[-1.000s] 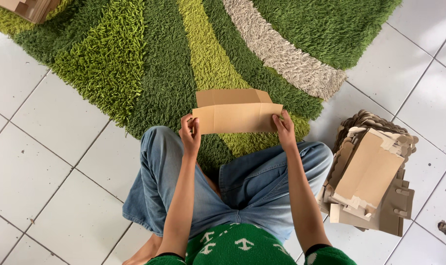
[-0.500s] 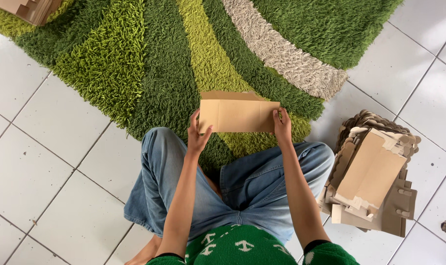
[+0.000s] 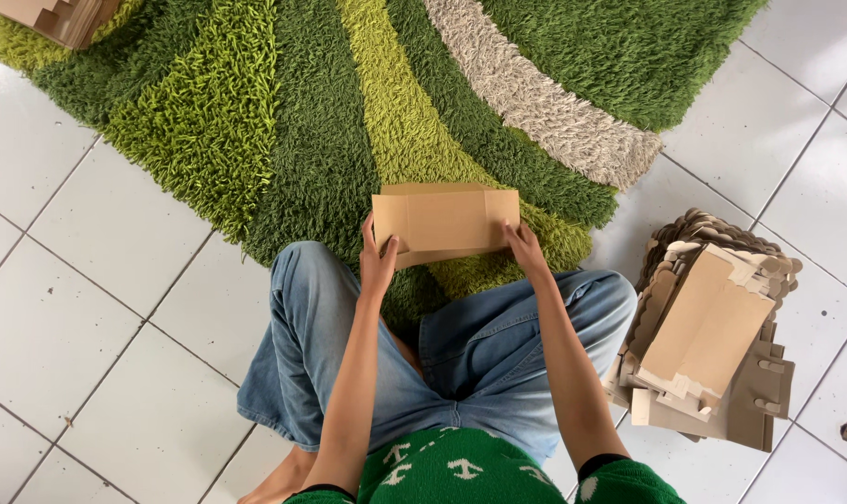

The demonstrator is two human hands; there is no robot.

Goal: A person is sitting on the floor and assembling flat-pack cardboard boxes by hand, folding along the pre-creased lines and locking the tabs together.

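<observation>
Holding the flat cardboard piece (image 3: 445,222) above your knees, you pinch one short end in your left hand (image 3: 378,264) and the other in your right hand (image 3: 524,248). It looks light, thin, easily creased; grip near the edges. Beyond your right hand sits a stack of cardboard blanks (image 3: 708,336).

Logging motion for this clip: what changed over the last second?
The cardboard piece now shows a folded flap along its top edge, and the left hand has shifted its grip lower on the left edge. The right hand stays put; the cardboard stack and rug are unchanged.
</observation>
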